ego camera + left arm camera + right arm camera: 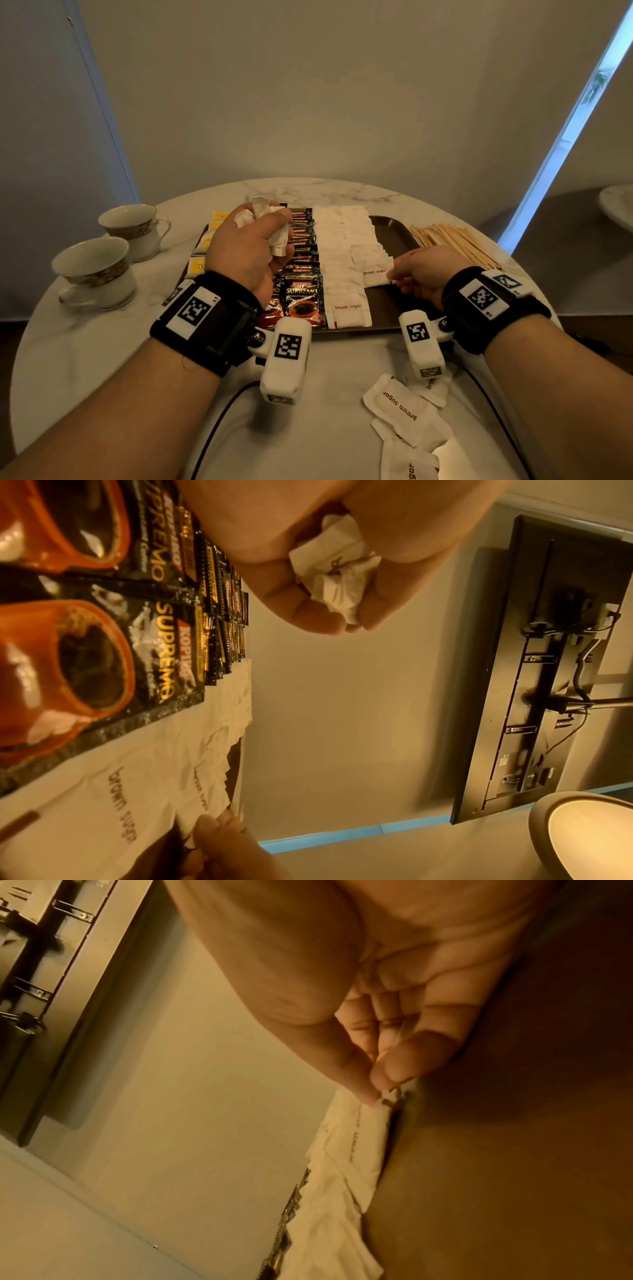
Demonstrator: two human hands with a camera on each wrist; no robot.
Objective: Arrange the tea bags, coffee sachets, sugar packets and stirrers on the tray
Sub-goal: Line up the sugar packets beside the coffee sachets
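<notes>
A dark tray (394, 236) on the marble table carries yellow tea bags (198, 265) at its left, a row of black coffee sachets (303, 260), then two rows of white brown sugar packets (342, 274). My left hand (253, 243) hovers above the coffee row and grips a bunch of sugar packets (337, 582). My right hand (414, 274) pinches the corner of the nearest packet (375, 274) of the right sugar row, thumb and fingertip meeting at its edge (380, 1096). Wooden stirrers (455, 240) lie in a heap on the table right of the tray.
Two teacups (99, 270) stand on the table at the left. Several loose sugar packets (402, 411) lie near the front edge by my right forearm. Black cables run from both wrist mounts over the front of the table. A wall is close behind.
</notes>
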